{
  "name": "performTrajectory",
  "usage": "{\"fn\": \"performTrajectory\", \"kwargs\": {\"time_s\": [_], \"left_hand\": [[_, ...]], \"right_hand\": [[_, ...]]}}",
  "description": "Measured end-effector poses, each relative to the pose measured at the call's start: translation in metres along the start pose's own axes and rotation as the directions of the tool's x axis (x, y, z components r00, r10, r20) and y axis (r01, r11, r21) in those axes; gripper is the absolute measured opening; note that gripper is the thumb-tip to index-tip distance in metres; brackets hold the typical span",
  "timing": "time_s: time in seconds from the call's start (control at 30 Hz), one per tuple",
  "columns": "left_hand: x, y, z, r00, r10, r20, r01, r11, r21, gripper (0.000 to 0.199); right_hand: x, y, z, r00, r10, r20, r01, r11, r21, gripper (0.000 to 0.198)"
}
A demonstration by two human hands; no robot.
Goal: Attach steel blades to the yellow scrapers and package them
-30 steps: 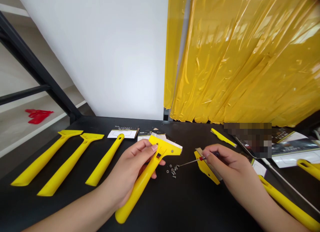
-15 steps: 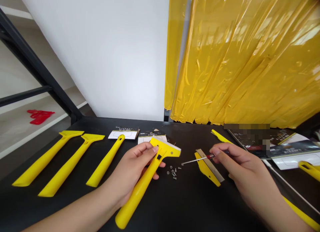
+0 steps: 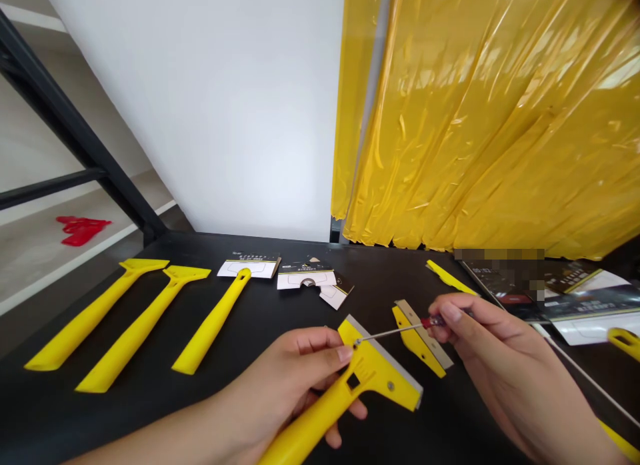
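Note:
My left hand (image 3: 305, 378) is closed around a yellow scraper (image 3: 385, 378), thumb near a hole in its head. A metal blade (image 3: 385, 345) runs along the head's edge, and one screw (image 3: 391, 386) sits at the head's right end. My right hand (image 3: 485, 351) pinches a thin screwdriver (image 3: 390, 333) with a dark red handle. A small screw (image 3: 357, 343) is at its tip, against the left end of the head. Beyond, a yellow blade holder (image 3: 417, 341) with a metal strip lies on the table. The loose screws and nuts are hidden from view.
Yellow scraper handles (image 3: 95, 318) lie in a row on the black table (image 3: 150, 418) at left. Printed cards (image 3: 306, 276) are at the back. On the right are a screen-like dark panel (image 3: 505, 278), more cards and a white cable (image 3: 590, 371). A yellow curtain (image 3: 475, 118) hangs behind.
My left hand has brought the scraper nearer and to the right, tilting its head. The screwdriver tip, with a screw, has gone from the loose hardware to the scraper's head.

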State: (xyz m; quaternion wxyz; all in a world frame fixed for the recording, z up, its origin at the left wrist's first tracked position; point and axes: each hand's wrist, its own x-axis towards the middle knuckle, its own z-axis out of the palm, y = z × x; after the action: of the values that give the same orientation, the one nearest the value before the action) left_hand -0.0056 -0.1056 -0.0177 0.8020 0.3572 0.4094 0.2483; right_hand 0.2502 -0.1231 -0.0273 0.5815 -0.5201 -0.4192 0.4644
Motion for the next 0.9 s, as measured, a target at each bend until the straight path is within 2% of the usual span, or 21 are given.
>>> {"fn": "performTrajectory", "kwargs": {"time_s": [0.23, 0.53, 0.9], "left_hand": [[0.0, -0.001, -0.001, 1.0, -0.003, 0.008, 0.003, 1.0, -0.021, 0.02], [0.002, -0.003, -0.003, 1.0, -0.01, 0.002, 0.01, 1.0, -0.019, 0.02], [0.002, 0.001, -0.002, 0.999, -0.021, 0.036, 0.022, 1.0, -0.011, 0.02]], "right_hand": [[0.0, 0.003, -0.001, 1.0, 0.01, -0.001, -0.01, 1.0, -0.018, 0.027], [-0.001, 0.01, -0.007, 0.996, 0.067, 0.063, -0.065, 0.997, -0.029, 0.022], [-0.001, 0.012, -0.007, 0.996, 0.029, 0.088, -0.027, 0.999, -0.031, 0.021]]}}
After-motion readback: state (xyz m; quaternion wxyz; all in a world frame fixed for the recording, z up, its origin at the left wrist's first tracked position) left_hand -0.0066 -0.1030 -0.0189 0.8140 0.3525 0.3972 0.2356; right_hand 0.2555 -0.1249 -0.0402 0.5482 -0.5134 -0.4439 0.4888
